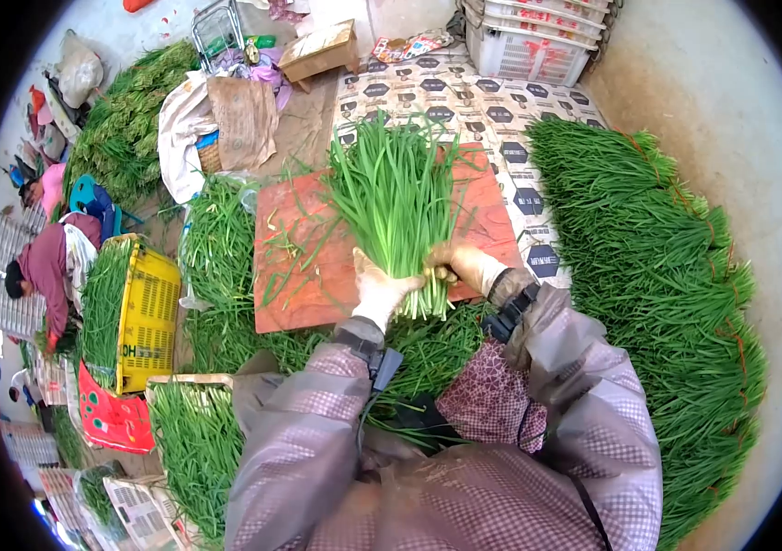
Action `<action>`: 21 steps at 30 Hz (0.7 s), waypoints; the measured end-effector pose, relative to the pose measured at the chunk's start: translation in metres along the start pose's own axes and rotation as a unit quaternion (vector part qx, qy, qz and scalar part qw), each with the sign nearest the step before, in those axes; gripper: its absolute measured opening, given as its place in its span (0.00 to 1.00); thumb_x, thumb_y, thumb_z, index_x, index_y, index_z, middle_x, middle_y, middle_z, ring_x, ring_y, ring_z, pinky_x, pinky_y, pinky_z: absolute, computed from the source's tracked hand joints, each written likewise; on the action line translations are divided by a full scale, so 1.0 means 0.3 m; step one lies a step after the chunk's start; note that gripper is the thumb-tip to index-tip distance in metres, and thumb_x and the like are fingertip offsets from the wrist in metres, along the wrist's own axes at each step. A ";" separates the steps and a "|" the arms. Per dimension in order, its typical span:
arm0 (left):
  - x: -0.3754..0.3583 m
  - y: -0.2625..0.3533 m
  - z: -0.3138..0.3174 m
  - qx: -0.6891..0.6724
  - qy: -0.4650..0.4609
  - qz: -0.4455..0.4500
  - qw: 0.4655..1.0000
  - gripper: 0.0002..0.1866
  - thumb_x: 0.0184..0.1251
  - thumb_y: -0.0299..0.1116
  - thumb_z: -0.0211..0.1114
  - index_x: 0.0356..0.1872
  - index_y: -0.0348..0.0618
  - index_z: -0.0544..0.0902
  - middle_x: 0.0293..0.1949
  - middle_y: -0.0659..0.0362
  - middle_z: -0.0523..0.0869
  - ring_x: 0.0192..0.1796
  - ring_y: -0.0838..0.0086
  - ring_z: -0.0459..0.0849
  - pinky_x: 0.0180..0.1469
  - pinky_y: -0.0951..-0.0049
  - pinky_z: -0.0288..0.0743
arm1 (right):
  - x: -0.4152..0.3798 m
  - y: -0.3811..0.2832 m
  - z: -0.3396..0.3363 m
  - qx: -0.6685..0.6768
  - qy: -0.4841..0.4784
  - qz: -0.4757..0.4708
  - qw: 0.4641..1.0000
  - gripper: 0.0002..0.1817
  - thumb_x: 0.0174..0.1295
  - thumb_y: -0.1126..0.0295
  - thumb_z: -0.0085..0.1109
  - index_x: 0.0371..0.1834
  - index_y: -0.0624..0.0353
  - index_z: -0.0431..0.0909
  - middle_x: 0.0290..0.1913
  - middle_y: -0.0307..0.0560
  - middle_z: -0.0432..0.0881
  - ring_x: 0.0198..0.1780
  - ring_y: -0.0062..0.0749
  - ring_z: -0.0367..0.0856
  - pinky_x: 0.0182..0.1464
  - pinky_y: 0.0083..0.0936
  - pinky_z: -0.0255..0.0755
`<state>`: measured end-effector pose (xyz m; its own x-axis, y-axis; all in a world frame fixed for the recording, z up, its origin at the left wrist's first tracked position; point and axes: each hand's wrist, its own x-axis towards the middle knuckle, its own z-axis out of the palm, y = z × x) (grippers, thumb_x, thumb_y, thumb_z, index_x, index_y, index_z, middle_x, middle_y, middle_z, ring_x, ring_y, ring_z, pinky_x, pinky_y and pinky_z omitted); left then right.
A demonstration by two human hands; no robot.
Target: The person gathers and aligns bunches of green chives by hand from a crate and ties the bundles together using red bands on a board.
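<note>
A bunch of long green leafy stalks [391, 193] stands over a red board [294, 266], its pale cut ends toward me. My left hand [380, 286], in a whitish glove, is wrapped round the left side of the bunch near its base. On the right side, my right hand [464, 268], also gloved, has its fingers closed at the lower stalks. Loose leaves lie scattered on the left part of the board.
Tied bunches [648, 321] are piled along the right wall. White crates [529, 50] are stacked at the back. Left are loose greens [226, 248], a yellow crate [150, 312] and a co-worker [51, 266] bending over. A small wooden stool [319, 53] stands behind.
</note>
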<state>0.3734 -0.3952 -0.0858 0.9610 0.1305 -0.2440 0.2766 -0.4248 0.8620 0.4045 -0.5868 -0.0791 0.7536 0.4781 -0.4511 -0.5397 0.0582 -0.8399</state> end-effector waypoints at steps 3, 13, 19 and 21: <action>0.057 -0.098 0.050 0.062 0.037 -0.013 0.997 0.80 0.26 0.46 0.89 0.74 0.30 0.35 0.73 0.46 0.62 0.74 0.60 0.60 0.78 0.66 0.44 | -0.102 -0.239 0.094 0.046 0.011 -0.082 0.996 0.09 0.65 0.66 0.55 0.29 0.59 0.78 0.22 0.33 0.74 0.18 0.17 0.64 0.19 0.20 0.55; 0.183 -0.217 0.070 0.039 -0.123 0.089 0.988 0.78 0.31 0.57 0.84 0.75 0.28 0.37 0.75 0.43 0.56 0.75 0.58 0.57 0.79 0.64 0.42 | -0.319 -0.620 0.648 -0.375 -0.299 -0.298 0.826 0.29 0.63 0.56 0.61 0.61 0.66 0.76 0.48 0.47 0.86 0.43 0.31 0.84 0.44 0.27 0.78; 0.044 -0.068 0.002 0.046 -0.015 -0.061 0.997 0.78 0.32 0.48 0.86 0.75 0.28 0.33 0.76 0.40 0.51 0.77 0.56 0.54 0.77 0.65 0.49 | 0.148 -0.199 -0.069 -0.767 -0.311 -0.328 0.455 0.06 0.53 0.64 0.62 0.26 0.52 0.85 0.28 0.46 0.84 0.31 0.38 0.81 0.33 0.36 0.73; 0.053 -0.079 0.006 0.020 -0.020 -0.053 0.998 0.78 0.35 0.43 0.86 0.75 0.30 0.29 0.76 0.39 0.51 0.75 0.57 0.58 0.74 0.64 0.56 | 0.170 0.008 -0.236 -0.818 -0.270 -0.059 0.505 0.09 0.47 0.64 0.68 0.31 0.53 0.87 0.29 0.46 0.85 0.29 0.43 0.80 0.31 0.42 0.72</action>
<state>0.3820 -0.3847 -0.1108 0.9256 0.1413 -0.3511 0.3761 -0.4466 0.8118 0.4681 -0.6244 -0.1255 0.2933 0.7507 -0.5919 0.8618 -0.4756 -0.1762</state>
